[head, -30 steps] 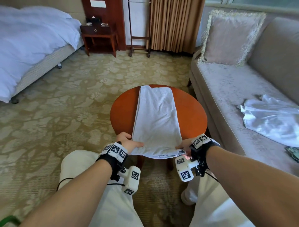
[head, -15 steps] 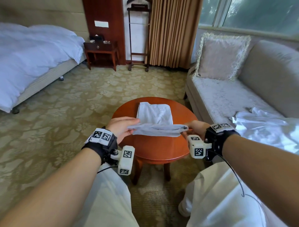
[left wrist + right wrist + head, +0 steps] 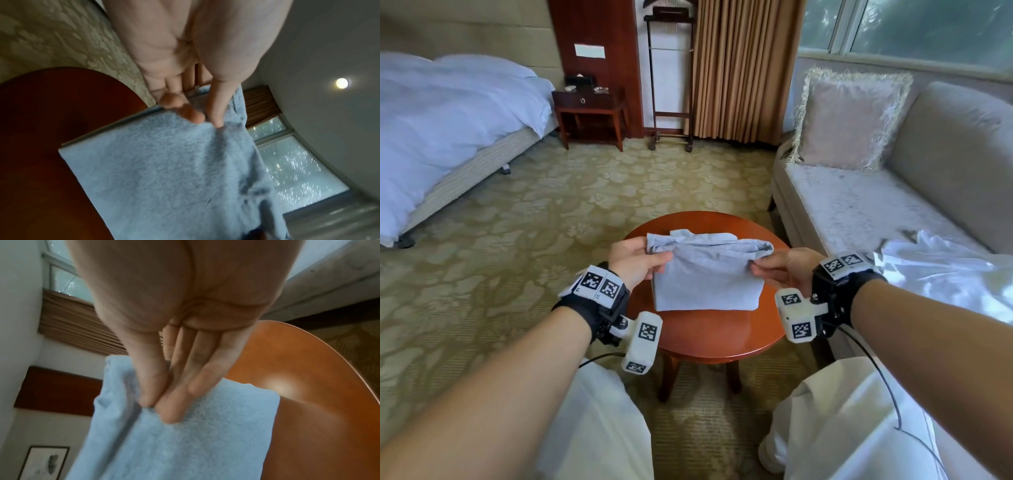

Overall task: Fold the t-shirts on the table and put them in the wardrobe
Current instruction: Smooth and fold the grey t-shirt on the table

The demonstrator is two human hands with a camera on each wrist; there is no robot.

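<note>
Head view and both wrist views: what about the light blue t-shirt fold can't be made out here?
- Light blue t-shirt, head view: the layers beneath are covered by the top layer.
- Left hand, left wrist view: the fingers behind the cloth are hidden, and the frame is blurred.
- Right hand, right wrist view: blurred; the t-shirt's lower part is cut off by the frame edge.
- Wardrobe: cannot tell where it is.

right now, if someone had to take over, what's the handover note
Left hand: pinches the left end of the light blue t-shirt.
Right hand: pinches its right end.
The shirt is folded over into a small rectangle on the round wooden table, top layer not yet laid flat.
A white garment lies unfolded on the sofa.
Left: flatten the fold, carry it to the wardrobe, which is out of view.
</note>
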